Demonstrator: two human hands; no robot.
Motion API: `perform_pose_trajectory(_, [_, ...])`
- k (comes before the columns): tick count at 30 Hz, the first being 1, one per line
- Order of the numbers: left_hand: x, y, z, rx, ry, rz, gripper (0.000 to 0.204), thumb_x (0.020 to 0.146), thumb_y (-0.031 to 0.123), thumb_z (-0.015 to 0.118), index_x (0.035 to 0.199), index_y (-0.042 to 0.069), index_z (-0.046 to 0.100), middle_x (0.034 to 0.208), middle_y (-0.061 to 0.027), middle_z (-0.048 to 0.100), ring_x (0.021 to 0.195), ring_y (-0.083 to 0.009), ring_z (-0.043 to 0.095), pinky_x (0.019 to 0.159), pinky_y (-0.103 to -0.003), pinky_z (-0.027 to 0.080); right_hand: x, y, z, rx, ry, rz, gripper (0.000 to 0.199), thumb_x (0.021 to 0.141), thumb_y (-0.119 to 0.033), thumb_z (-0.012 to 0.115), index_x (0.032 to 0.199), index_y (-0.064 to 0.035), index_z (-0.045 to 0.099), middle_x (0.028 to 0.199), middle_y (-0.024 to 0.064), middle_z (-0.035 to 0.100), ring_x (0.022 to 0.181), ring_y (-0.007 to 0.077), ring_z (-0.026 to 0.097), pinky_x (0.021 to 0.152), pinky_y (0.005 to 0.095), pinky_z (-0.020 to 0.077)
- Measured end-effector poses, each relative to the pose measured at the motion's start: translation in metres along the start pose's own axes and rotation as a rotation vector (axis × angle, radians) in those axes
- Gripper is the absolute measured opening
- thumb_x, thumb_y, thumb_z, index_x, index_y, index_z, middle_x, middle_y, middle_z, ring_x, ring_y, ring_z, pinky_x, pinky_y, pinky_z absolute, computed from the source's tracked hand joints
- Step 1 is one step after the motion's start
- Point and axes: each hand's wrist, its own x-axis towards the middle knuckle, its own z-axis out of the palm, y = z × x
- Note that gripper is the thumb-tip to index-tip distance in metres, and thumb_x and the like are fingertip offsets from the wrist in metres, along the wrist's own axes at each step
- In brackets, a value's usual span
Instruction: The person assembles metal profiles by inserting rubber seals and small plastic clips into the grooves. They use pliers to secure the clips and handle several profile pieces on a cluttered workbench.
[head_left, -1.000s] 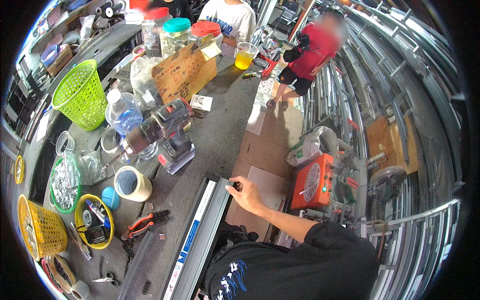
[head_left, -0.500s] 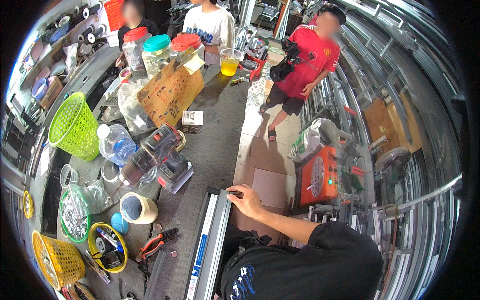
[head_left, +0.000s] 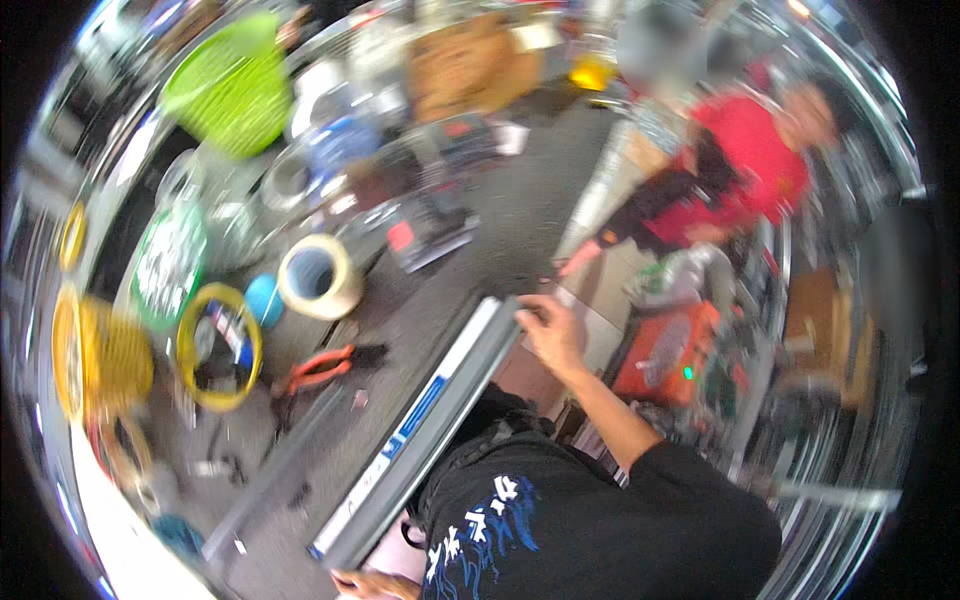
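Observation:
A long grey metal profile (head_left: 443,436), with a white and blue label strip along it, lies slantwise at the edge of the dark workbench (head_left: 520,215). My right hand (head_left: 553,335) grips its far end, thumb and fingers closed at the corner. At the near end, my left hand (head_left: 378,585) has its fingers curled against the profile; the lower picture edge cuts off part of that hand. Left of the profile lie orange-handled pliers (head_left: 322,368). A roll of tape (head_left: 320,277) stands farther off, near a blurred cordless drill (head_left: 430,225).
Baskets, green (head_left: 232,95) and yellow (head_left: 110,355), stand at the left. A yellow-rimmed bowl (head_left: 219,402) holds small items. Beyond the bench, a person in a red shirt (head_left: 750,150) stands near an orange machine (head_left: 665,350). Metal lengths fill the right side.
My view has swung, so the bench appears turned and smeared. The profile now slants more, its near end in view. My left hand has come into sight there; my right hand keeps the far end.

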Motion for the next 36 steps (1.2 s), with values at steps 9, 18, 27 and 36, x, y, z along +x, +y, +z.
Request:
perform_pose_trajectory(9, [-0.014,0.026,-0.027,-0.073,-0.04,-0.067,0.047,0.113,0.036,0.062,0.13,-0.007,0.07,0.128,-0.0203,0.073,0.114,-0.0306,0.065,0.106,-0.042,0.05,0.028,-0.053,-0.013,-0.492,-0.15,-0.26,0.033,0.098,-0.006,0.078,0.13,-0.0008,0.07,0.113,0.0097,0.071,0.096,0.0183,0.069,0.089,0.0334,0.0567])
perform_pose_trajectory(18, [0.007,0.129,-0.014,-0.025,-0.018,0.325,0.029,0.108,0.02,0.067,0.13,0.001,0.071,0.129,-0.0154,0.071,0.121,-0.0301,0.066,0.102,-0.045,0.053,0.014,-0.164,0.099,-0.14,-0.667,-0.69,0.033,0.093,-0.003,0.079,0.124,-0.0027,0.069,0.093,0.0122,0.069,0.092,0.0273,0.07,0.084,0.0384,0.0552])
perform_pose_trajectory(27, [-0.003,0.254,0.035,0.034,-0.519,0.799,0.029,0.091,0.015,0.083,0.118,0.009,0.076,0.125,-0.0075,0.073,0.124,-0.0287,0.064,0.108,-0.043,0.043,-0.04,-0.148,0.256,-0.457,-0.92,-1.316,0.048,0.085,-0.024,0.086,0.127,-0.0096,0.068,0.112,0.0064,0.063,0.108,0.027,0.06,0.094,0.0439,0.0449])
perform_pose_trajectory(36, [0.049,0.245,0.048,0.069,-0.523,1.064,0.054,0.081,0.017,0.09,0.132,0.014,0.072,0.136,-0.0054,0.068,0.135,-0.0266,0.06,0.113,-0.047,0.039,-0.019,-0.18,0.237,-0.545,-1.292,-0.96,0.027,0.097,-0.019,0.077,0.118,-0.0034,0.071,0.108,0.0155,0.071,0.099,0.0375,0.071,0.088,0.048,0.0543])
